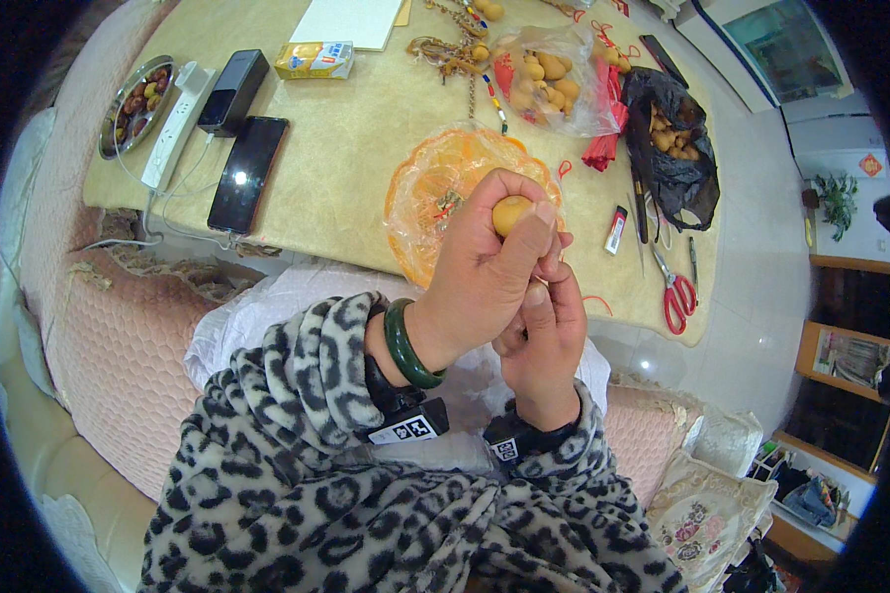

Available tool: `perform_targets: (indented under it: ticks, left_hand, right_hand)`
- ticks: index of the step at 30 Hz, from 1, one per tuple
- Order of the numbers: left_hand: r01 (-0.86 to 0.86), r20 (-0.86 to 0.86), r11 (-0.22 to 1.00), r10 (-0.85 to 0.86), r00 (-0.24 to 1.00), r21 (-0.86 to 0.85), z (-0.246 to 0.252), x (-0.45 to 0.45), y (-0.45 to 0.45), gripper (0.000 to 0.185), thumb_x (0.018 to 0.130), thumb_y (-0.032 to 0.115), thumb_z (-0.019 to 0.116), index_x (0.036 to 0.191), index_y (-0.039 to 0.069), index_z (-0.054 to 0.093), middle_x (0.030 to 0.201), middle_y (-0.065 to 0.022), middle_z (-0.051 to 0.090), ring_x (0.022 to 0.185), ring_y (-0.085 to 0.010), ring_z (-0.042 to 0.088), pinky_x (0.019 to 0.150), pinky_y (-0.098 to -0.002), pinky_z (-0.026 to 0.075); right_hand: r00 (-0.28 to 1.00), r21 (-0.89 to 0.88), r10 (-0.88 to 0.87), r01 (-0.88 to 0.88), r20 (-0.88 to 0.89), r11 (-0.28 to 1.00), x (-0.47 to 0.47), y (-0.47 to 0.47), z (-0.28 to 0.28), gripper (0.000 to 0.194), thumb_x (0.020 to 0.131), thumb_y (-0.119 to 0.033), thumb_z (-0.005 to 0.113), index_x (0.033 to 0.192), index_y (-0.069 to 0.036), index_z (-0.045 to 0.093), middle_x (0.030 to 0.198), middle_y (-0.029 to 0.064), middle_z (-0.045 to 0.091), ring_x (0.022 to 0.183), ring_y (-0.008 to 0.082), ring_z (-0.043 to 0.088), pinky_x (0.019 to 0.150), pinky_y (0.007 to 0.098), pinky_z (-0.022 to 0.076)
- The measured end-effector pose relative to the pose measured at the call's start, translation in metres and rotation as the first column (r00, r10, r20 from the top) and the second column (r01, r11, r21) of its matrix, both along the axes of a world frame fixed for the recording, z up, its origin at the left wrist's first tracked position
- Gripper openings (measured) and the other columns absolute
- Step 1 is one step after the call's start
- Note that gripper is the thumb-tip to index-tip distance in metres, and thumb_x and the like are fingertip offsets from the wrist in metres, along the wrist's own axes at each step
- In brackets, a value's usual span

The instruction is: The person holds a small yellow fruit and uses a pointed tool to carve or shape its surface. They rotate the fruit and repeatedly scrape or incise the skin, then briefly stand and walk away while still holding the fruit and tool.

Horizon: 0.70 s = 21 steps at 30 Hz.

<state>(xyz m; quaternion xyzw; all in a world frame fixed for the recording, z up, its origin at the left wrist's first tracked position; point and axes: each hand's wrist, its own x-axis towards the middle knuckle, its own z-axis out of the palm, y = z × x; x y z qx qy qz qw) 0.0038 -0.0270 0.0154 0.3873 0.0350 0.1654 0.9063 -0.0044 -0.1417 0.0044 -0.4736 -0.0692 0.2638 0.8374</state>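
My left hand [482, 259], with a dark green bangle at the wrist, is closed around a small tan gourd [510, 215]. Only the gourd's rounded end shows between thumb and forefinger. Just below, my right hand [552, 330] has its fingers curled in against the left hand. Whatever lies between the right fingertips is hidden. Behind both hands, an orange scalloped dish [408, 167] lined with clear plastic rests at the table's near edge. Small items lie in it, too unclear to name.
Right of the dish lie red-handled scissors [679, 302], a lighter [616, 230] and a black bag of small gourds [675, 178]. Farther back is a clear bag of gourds [552, 81]. A phone [248, 176], power strip [178, 126] and fruit plate [106, 133] are at left.
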Motion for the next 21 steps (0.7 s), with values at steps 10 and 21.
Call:
perform_targets:
  ticks: [10, 21]
  left_hand:
    - [0.003, 0.007, 1.0, -0.003, 1.0, 0.018, 0.005, -0.002, -0.001, 0.012, 0.1, 0.019, 0.047, 0.103, 0.008, 0.044, 0.072, 0.0011, 0.046, 0.065, -0.0072, 0.046, 0.087, -0.0343, 0.049]
    - [0.009, 0.016, 1.0, -0.01, 1.0, 0.014, 0.005, -0.002, -0.001, 0.011, 0.1, 0.018, 0.046, 0.103, 0.008, 0.043, 0.071, 0.0011, 0.044, 0.065, -0.0074, 0.045, 0.088, -0.0349, 0.048]
  right_hand:
    - [0.989, -0.103, -0.062, 0.076, 0.137, 0.992, 0.0, 0.004, -0.003, 0.011, 0.097, -0.013, 0.053, 0.102, -0.007, 0.046, 0.073, 0.0003, 0.05, 0.053, 0.0045, 0.04, 0.045, 0.0197, 0.0319]
    - [0.955, -0.198, -0.085, 0.145, 0.284, 0.969, 0.001, 0.007, -0.004, 0.012, 0.097, -0.017, 0.054, 0.1, -0.01, 0.045, 0.07, -0.0009, 0.047, 0.049, 0.0053, 0.037, 0.041, 0.0209, 0.0277]
